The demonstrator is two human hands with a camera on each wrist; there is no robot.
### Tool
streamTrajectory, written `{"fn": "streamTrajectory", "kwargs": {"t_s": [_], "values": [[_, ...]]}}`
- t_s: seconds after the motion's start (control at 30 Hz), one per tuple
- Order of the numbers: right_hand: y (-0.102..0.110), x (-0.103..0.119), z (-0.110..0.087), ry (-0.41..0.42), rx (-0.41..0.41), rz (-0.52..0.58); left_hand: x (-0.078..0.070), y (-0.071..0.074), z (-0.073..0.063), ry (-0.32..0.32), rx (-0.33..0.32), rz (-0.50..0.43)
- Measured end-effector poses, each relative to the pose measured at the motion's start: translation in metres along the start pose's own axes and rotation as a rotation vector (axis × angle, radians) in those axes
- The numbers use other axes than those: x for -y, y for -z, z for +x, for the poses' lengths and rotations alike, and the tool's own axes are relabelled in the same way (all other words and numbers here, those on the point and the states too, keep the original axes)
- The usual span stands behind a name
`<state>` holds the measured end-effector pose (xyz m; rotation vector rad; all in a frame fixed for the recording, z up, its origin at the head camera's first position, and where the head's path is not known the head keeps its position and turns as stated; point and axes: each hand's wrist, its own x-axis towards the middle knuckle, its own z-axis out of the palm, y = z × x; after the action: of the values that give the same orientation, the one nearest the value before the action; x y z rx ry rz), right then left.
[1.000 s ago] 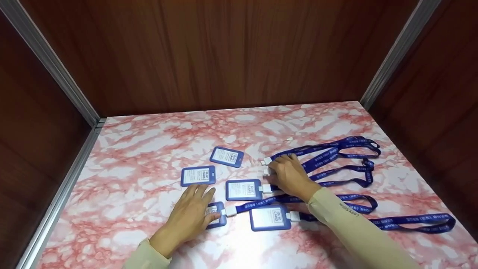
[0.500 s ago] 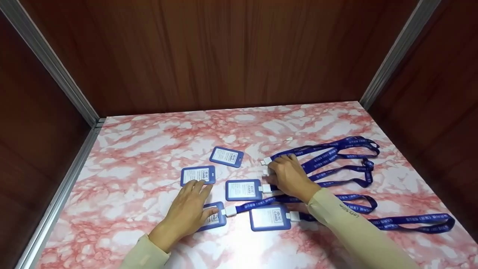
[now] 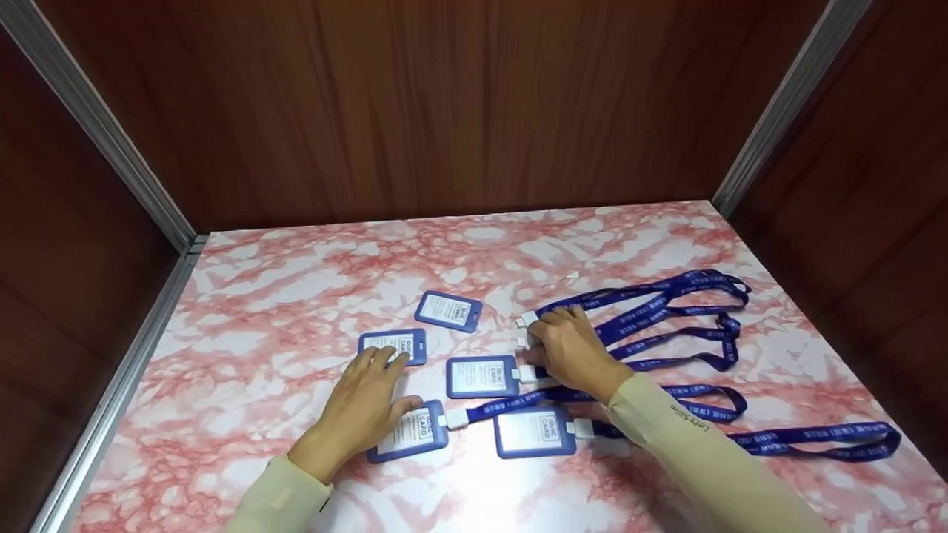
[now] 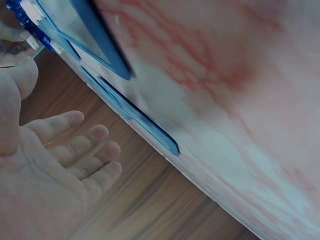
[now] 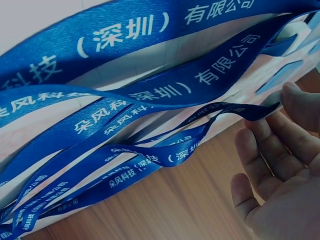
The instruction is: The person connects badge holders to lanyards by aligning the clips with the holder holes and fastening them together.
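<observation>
My right hand (image 3: pixel 574 352) pinches the end of a blue lanyard (image 5: pixel 240 109) between thumb and fingers, its white clip (image 3: pixel 521 339) poking out on the left. My left hand (image 3: pixel 354 407) is held with fingers loosely spread and nothing in them. Its fingertips overlap a loose blue badge holder (image 3: pixel 376 340) in the head view; in the left wrist view they show apart from the holders. Another loose badge holder (image 3: pixel 448 311) lies farther back. Three badge holders joined to lanyards lie nearer: one in the middle (image 3: pixel 481 376), one at front right (image 3: pixel 535 433), one beside my left hand (image 3: pixel 415 437).
Several printed blue lanyards (image 3: pixel 696 281) fan out to the right across the pink marbled table (image 3: pixel 296 296). One strap (image 3: pixel 511 405) crosses just above the front right holder. Brown wood panels (image 3: pixel 444 111) with metal posts (image 3: pixel 111 133) wall the table in.
My left hand has drawn back leftward and slightly up, uncovering more of the lower left badge holder and overlapping the loose one above. The right hand keeps its pinch with barely any movement.
</observation>
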<state>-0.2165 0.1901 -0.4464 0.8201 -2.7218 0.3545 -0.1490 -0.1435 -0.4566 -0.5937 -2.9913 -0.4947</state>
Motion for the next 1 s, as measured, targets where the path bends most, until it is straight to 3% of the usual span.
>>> {"fn": "streamTrajectory", "kwargs": {"t_s": [0.37, 0.7, 1.0], "values": [[-0.001, 0.003, 0.001, 0.009, 0.006, -0.001, 0.015, 0.001, 0.012, 0.048, 0.032, 0.007], [-0.001, 0.005, 0.002, 0.028, -0.021, 0.0, 0.026, 0.0, 0.023, 0.02, -0.015, -0.003], [-0.001, 0.008, 0.004, 0.023, -0.007, 0.001, 0.032, 0.001, 0.033, 0.04, 0.025, 0.006]]}}
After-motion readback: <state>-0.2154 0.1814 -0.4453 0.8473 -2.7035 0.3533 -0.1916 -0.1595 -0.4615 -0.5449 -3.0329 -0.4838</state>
